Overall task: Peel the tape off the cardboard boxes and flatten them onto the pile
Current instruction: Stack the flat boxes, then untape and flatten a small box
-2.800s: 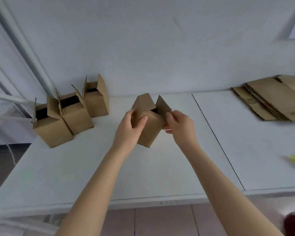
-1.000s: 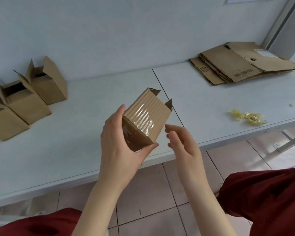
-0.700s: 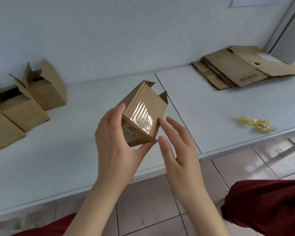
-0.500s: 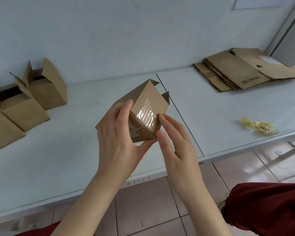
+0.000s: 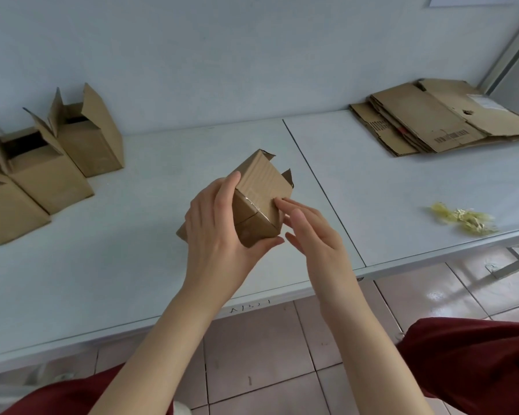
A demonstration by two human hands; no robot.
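Above table edge (image 5: pixel 250 309) (scrawl unreadable): box (image 5: pixel 259 202).

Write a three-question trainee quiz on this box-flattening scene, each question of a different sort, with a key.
1. True or false: the left hand holds the taped box above the table.
2. Where is the pile of flattened boxes? A) far right, by the wall B) on the floor C) far left
3. Fill in: the right hand has its fingers at the box's ____ end.

Key: 1 true; 2 A; 3 taped
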